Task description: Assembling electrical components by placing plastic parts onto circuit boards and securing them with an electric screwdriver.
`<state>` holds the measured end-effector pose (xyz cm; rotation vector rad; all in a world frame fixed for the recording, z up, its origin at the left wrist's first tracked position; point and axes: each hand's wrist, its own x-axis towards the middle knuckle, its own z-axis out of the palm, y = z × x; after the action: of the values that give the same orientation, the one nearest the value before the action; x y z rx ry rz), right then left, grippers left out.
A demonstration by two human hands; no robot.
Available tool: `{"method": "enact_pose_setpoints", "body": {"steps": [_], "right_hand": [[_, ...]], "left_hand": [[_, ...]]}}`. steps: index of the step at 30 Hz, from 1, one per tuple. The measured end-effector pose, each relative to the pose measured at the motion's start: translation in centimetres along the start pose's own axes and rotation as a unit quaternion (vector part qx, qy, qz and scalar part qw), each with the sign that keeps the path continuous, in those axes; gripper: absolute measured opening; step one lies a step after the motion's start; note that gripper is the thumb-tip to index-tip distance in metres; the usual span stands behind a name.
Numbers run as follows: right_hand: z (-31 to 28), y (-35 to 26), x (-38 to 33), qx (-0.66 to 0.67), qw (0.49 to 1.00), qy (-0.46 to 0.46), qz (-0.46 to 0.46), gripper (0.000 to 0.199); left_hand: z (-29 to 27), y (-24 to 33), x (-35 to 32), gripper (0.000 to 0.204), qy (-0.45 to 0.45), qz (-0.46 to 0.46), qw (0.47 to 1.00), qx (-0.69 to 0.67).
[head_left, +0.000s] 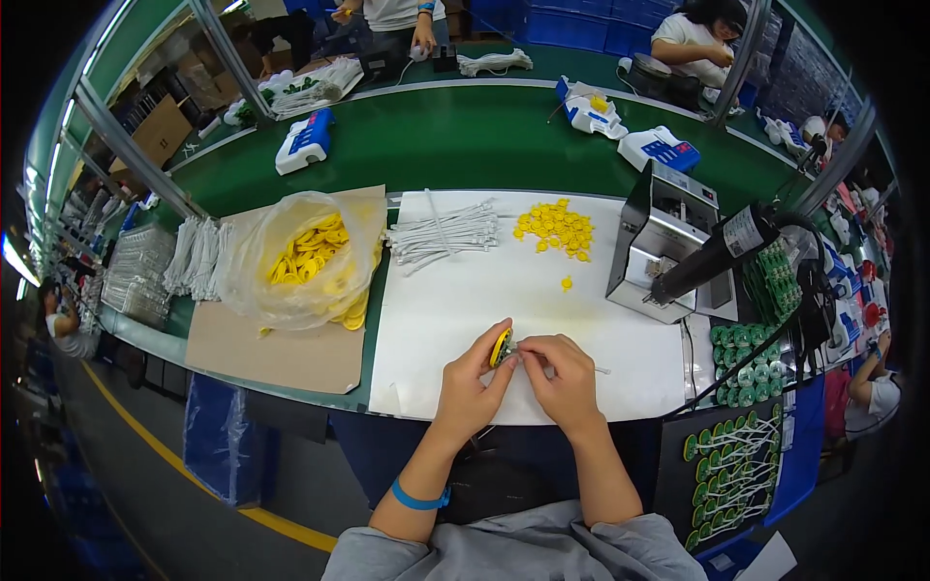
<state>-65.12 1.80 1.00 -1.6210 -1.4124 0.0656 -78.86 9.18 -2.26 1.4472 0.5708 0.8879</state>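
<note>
My left hand [467, 389] grips a round yellow disc [499, 347] on edge, with a green circuit board showing on its right side. My right hand [565, 384] is closed in a pinch at the board. A thin white cable [602, 370] runs out from under its fingers to the right. Both hands are over the near part of a white work sheet [417, 334]. Beyond them lie a bundle of white cables [441, 234] and a pile of small yellow parts [554, 229]. One yellow part [567, 283] sits apart, nearer to my hands.
A plastic bag of yellow discs [312, 254] stands on cardboard [262, 347] at left. A metal machine [664, 237] with a black cylinder [712, 257] stands at right, near green round boards [744, 360]. Cabled boards [731, 470] lie lower right. Blue-and-white devices [305, 142] rest on the green belt [436, 126].
</note>
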Motion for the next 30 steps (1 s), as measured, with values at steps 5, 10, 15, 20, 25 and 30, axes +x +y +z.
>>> {"method": "enact_pose_setpoints", "body": {"steps": [5, 10, 15, 20, 25, 30], "right_hand": [[-0.2, 0.2, 0.0, 0.017, 0.999, 0.006, 0.035, 0.014], [-0.3, 0.2, 0.5, 0.016, 0.998, 0.02, 0.049, 0.013], [0.0, 1.3, 0.0, -0.11, 0.993, -0.044, -0.022, 0.008], [-0.2, 1.4, -0.2, -0.133, 0.988, -0.072, -0.004, 0.009], [-0.1, 1.6, -0.2, -0.12, 0.99, -0.07, -0.006, 0.009], [0.2, 1.5, -0.4, -0.121, 0.991, -0.061, -0.013, 0.008]], "left_hand": [[0.6, 0.2, 0.3, 0.052, 0.01, 0.057, 0.996, 0.066], [0.5, -0.1, 0.3, 0.053, 0.011, 0.049, 0.999, 0.013], [0.4, 0.2, 0.6, 0.054, -0.006, 0.062, 0.995, 0.083], [0.5, 0.2, 0.8, 0.054, -0.026, 0.063, 0.996, 0.061], [0.5, 0.0, 1.1, 0.053, -0.03, 0.091, 0.993, 0.073], [0.5, 0.1, 1.0, 0.051, -0.03, 0.096, 0.992, 0.075]]}}
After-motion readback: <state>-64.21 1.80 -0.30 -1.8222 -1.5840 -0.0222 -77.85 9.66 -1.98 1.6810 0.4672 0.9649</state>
